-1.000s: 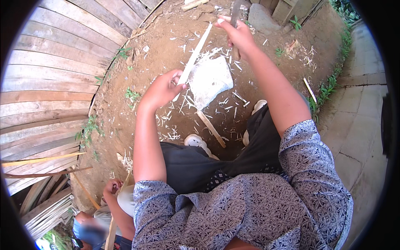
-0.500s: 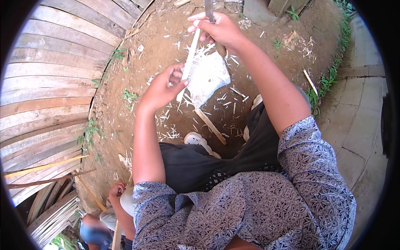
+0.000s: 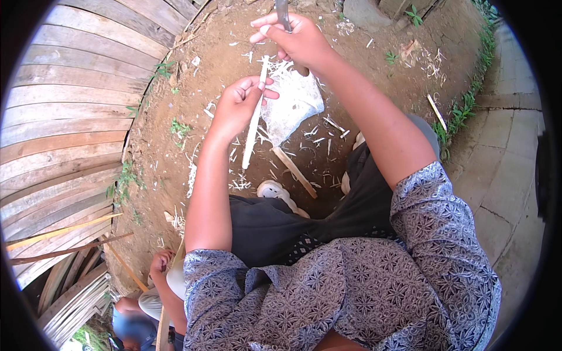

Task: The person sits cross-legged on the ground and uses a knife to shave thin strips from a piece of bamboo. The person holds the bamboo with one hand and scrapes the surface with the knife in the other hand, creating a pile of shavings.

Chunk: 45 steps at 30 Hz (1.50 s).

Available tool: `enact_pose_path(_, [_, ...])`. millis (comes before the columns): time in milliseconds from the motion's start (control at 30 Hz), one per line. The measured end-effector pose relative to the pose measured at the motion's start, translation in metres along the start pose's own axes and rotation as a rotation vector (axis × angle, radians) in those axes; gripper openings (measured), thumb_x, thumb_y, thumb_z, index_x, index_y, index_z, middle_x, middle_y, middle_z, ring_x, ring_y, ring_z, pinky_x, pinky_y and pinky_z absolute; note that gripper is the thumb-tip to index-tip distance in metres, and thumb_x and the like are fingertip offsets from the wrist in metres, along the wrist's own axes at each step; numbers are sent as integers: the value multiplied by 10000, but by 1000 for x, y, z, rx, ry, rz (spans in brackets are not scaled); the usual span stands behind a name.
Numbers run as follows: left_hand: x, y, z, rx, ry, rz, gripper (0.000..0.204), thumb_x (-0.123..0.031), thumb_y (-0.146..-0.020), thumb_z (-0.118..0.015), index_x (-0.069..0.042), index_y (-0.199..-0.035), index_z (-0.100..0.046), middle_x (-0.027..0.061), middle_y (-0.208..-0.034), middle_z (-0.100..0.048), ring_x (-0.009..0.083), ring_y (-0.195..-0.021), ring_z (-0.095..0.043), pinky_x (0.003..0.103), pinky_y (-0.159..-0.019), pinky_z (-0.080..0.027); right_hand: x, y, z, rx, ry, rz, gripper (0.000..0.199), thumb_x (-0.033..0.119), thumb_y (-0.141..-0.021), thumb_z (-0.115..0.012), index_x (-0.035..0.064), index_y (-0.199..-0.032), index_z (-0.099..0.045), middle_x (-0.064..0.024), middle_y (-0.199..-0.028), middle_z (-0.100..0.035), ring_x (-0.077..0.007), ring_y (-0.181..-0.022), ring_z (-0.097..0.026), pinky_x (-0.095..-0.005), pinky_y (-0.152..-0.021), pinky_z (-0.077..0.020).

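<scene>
My left hand (image 3: 236, 106) pinches a pale, narrow wooden strip (image 3: 251, 139) between thumb and fingers, one end pointing up and the other down toward my lap. Beyond it to the right, my right hand (image 3: 303, 42) grips a knife (image 3: 283, 13); its metal blade points away from me, and most of its handle is hidden in the palm. The fingers of that hand are apart from the strip. Below both hands lies a whitish, angular piece (image 3: 297, 104), sack or stone I cannot tell, strewn with thin shavings.
A short wooden stick (image 3: 294, 173) lies before my feet on brown soil (image 3: 345, 64) littered with shavings. Wooden planks (image 3: 64, 111) line the left, and a paved strip (image 3: 497, 158) runs along the right. At lower left another person's hand (image 3: 160, 261) shows near some sticks.
The strip has slid toward me, and its top end has come away from my right hand. My left hand now grips it nearer that end. My right hand has shifted slightly left.
</scene>
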State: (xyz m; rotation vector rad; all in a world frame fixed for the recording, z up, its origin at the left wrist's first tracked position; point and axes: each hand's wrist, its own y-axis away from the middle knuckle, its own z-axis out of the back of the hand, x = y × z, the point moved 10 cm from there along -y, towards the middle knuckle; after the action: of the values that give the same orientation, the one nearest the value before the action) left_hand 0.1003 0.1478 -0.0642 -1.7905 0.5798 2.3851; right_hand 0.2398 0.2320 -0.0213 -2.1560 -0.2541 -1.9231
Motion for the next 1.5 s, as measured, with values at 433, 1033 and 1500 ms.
enact_pose_path(433, [11,-3,18,-148,-19,2,156,-114,-1037,-616,-29,-1161,-659,61,-1057,-771,52,-836,-625,234,-764,-503,-35,6,-14,86,23,-219,315,290,-933,-749,28,-1108,-731,-20,-849,-706,-62,-624,-563,-247,-552,-443])
enact_pose_path(1033, [16,1,14,-129,-173,37,185,-136,-1029,-647,-10,-1160,-679,39,-959,-759,43,-769,-599,226,-726,-479,-24,3,-14,74,73,-65,302,294,-898,-752,1,-959,-713,-52,-826,-688,-110,-684,-615,-283,-593,-484])
enact_pose_path(1500, [-4,6,32,-351,-426,-30,214,-202,-930,-792,-29,-1033,-721,-25,-727,-653,39,-630,-554,230,-587,-446,-50,3,-18,98,181,-124,322,327,-809,-838,37,-935,-779,-60,-773,-688,-111,-635,-583,-300,-577,-457])
